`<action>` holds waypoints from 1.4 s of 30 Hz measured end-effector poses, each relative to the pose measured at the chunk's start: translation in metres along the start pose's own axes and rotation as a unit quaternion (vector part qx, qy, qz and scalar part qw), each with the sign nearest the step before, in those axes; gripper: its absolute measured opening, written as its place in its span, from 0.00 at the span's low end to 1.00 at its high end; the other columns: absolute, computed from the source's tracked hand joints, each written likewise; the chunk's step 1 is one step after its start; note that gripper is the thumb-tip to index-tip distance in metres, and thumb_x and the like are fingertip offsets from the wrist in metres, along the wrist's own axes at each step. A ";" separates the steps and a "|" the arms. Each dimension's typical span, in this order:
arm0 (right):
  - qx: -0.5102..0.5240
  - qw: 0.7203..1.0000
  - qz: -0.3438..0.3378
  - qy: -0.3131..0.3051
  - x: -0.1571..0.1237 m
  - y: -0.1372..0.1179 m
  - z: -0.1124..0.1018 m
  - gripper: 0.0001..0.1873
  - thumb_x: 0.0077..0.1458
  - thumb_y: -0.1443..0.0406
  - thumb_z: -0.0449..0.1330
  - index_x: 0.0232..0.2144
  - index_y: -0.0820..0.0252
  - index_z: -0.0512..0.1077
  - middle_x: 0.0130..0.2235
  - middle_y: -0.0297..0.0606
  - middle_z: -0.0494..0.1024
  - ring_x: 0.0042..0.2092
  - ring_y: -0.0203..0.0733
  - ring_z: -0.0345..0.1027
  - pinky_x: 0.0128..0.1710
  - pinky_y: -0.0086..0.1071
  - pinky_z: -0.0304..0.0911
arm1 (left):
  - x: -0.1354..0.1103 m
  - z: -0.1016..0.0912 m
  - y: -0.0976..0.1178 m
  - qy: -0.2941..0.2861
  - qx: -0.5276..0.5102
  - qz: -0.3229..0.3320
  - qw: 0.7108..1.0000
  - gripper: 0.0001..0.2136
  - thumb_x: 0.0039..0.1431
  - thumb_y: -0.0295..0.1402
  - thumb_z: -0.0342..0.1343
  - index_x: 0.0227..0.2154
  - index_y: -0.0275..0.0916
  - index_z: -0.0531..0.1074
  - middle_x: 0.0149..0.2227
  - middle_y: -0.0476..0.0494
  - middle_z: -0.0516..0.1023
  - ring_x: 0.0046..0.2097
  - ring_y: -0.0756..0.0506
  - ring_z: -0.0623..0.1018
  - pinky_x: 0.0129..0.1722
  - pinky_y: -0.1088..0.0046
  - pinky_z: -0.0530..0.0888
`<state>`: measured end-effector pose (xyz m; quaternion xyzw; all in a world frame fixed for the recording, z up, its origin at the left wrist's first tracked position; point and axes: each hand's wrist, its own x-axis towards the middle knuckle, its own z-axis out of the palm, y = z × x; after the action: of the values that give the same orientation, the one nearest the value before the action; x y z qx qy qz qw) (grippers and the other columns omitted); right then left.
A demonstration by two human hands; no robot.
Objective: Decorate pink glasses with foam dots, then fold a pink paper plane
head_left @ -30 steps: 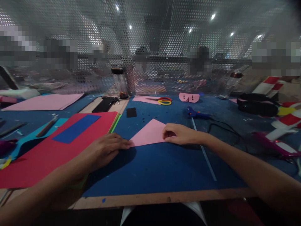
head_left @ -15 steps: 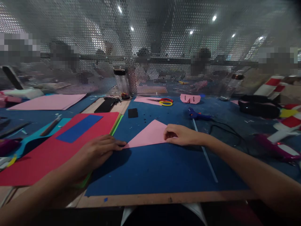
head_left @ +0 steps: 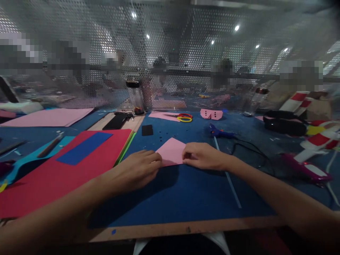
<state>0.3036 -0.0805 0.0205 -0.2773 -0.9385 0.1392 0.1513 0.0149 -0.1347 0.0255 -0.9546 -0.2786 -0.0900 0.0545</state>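
Rm btwn pink paper (head_left: 172,152) & tbl edge (head_left: 159,230); glue gun (head_left: 221,133) + cord (head_left: 255,143) block back R.

Bottle (head_left: 135,97) near a probable phone (head_left: 115,122)

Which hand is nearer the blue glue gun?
Right: the right hand is just nearside of the blue glue gun; the left hand is farther left, at the pink paper.

Left hand (head_left: 140,168) and right hand (head_left: 203,156) ungloved, slim-fingered, both beyond table edge (head_left: 159,232). Left forearm (head_left: 69,203) and right forearm (head_left: 276,191) bare too, smooth, narrow at wrist, thicker toward elbow. Below middle of table edge: black cloth (head_left: 183,247), seemingly clothing, plain, rounded at top, dim. White strips (head_left: 220,241) flank it below table edge, slanting outward; clothing or seat, cannot tell.
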 end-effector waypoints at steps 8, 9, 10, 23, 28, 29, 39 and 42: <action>-0.143 0.987 -0.075 -0.008 -0.005 -0.003 0.005 0.08 0.66 0.63 0.57 0.40 0.61 0.73 0.40 0.42 0.77 0.40 0.42 0.68 0.40 0.35 0.56 | 0.018 0.018 -0.009 -0.018 0.036 0.017 0.999 0.08 0.67 0.26 0.48 0.37 0.37 0.72 0.37 0.41 0.76 0.38 0.44 0.76 0.38 0.67 0.72; -0.152 0.985 -0.079 -0.008 -0.004 -0.003 0.006 0.09 0.66 0.63 0.56 0.41 0.61 0.73 0.41 0.43 0.77 0.40 0.42 0.68 0.40 0.35 0.56 | 0.017 0.018 -0.010 -0.014 0.032 0.014 0.999 0.08 0.68 0.27 0.48 0.37 0.37 0.72 0.37 0.41 0.75 0.39 0.44 0.76 0.39 0.68 0.73; -0.158 0.984 -0.082 -0.008 -0.004 -0.003 0.007 0.09 0.66 0.63 0.56 0.41 0.62 0.73 0.41 0.43 0.77 0.40 0.42 0.68 0.39 0.35 0.56 | 0.016 0.019 -0.011 -0.009 0.027 0.012 1.000 0.08 0.68 0.27 0.48 0.37 0.37 0.72 0.37 0.42 0.75 0.39 0.45 0.76 0.39 0.68 0.73; -0.173 0.981 -0.089 0.002 0.001 -0.004 0.015 0.11 0.68 0.63 0.53 0.41 0.63 0.74 0.41 0.44 0.77 0.41 0.43 0.67 0.41 0.36 0.58 | 0.014 0.027 -0.009 0.068 0.005 -0.006 0.998 0.10 0.67 0.26 0.47 0.34 0.37 0.72 0.33 0.43 0.75 0.37 0.46 0.75 0.36 0.69 0.72; -0.175 0.980 -0.090 0.007 0.002 -0.003 0.017 0.11 0.68 0.64 0.53 0.41 0.63 0.74 0.41 0.44 0.77 0.41 0.43 0.67 0.41 0.36 0.58 | 0.013 0.027 -0.009 0.077 -0.046 -0.030 0.995 0.08 0.67 0.27 0.49 0.35 0.38 0.72 0.34 0.44 0.75 0.38 0.46 0.75 0.37 0.70 0.71; -0.176 0.980 -0.090 0.005 0.002 -0.003 0.017 0.11 0.68 0.64 0.53 0.41 0.63 0.74 0.41 0.44 0.77 0.41 0.43 0.67 0.41 0.36 0.58 | 0.013 0.026 -0.008 0.078 -0.055 -0.035 0.995 0.08 0.67 0.27 0.49 0.35 0.38 0.72 0.34 0.44 0.75 0.38 0.46 0.75 0.36 0.70 0.71; -0.170 0.984 -0.058 -0.017 0.004 -0.008 0.015 0.09 0.67 0.64 0.55 0.41 0.64 0.74 0.41 0.44 0.77 0.42 0.44 0.69 0.41 0.36 0.60 | 0.014 0.027 -0.010 0.080 -0.042 -0.055 0.994 0.09 0.67 0.28 0.49 0.33 0.38 0.73 0.32 0.44 0.76 0.36 0.47 0.75 0.35 0.72 0.70; -0.154 0.986 -0.054 -0.014 0.004 -0.007 0.014 0.08 0.67 0.65 0.56 0.41 0.63 0.74 0.41 0.43 0.77 0.41 0.44 0.69 0.41 0.35 0.60 | 0.015 0.028 -0.011 0.088 -0.046 -0.059 0.993 0.09 0.67 0.29 0.49 0.33 0.38 0.73 0.31 0.45 0.76 0.34 0.47 0.75 0.33 0.72 0.69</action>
<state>0.2918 -0.0864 0.0106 -0.2441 -0.9644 -0.0117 0.1012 0.0251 -0.1135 0.0018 -0.9263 -0.3243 -0.1894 0.0299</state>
